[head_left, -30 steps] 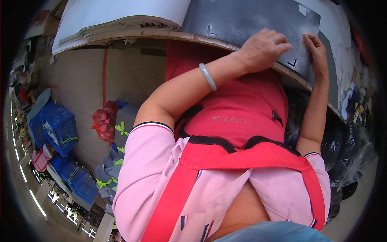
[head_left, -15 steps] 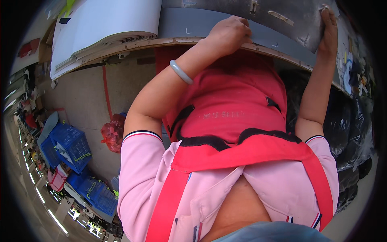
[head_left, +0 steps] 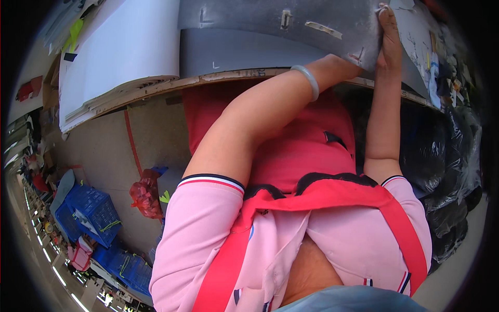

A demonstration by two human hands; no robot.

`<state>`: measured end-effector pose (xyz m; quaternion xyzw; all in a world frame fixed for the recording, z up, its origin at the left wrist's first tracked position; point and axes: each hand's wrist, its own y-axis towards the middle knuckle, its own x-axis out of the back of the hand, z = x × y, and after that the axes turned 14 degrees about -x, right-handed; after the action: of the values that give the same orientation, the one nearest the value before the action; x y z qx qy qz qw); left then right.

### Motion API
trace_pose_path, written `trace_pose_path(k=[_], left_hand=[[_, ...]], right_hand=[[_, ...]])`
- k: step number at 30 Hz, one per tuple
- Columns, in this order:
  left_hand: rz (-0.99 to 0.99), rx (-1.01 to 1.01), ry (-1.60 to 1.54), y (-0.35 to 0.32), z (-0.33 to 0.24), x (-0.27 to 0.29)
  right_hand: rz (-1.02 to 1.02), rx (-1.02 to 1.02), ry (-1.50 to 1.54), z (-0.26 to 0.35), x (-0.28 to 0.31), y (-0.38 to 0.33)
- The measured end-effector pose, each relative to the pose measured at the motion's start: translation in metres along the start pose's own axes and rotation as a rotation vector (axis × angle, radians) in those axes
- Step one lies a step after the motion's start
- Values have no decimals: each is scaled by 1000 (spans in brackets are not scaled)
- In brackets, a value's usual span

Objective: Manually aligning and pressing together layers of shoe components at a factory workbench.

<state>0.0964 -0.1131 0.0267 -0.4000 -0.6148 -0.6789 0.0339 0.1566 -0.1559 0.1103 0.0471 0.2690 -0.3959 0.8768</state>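
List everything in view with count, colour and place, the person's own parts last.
Table: one, brown-edged, across the top
Flat sheet: one, grey, on the table
Slotted panel: one, dark grey, over the flat sheet
Paper stack: one, white, upper left
Plastic bag: one, red, left of the apron
Crates: at least two, blue, lower left
Dark bundles: uncounted, black, right
Apron: one, red, on the person
Shirt: one, pink, under the apron
Bangle: one, pale grey, around the left forearm
Left grip: one, bare, at the panel's lower right corner, fingers out of sight
Right grip: one, bare, holding the panel's right edge
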Motion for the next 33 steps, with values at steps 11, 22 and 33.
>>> trace_pose_path(k=[11,22,33], left_hand=[[-237,550,-200,-4,26,153],[-754,715,364,-112,243,373],[-349,1479,1113,-359,187,590]], right_hand=[[-70,-170,37,-30,84,-4],[-79,-321,194,-29,145,-11],[-124,-355,84,-25,121,12]])
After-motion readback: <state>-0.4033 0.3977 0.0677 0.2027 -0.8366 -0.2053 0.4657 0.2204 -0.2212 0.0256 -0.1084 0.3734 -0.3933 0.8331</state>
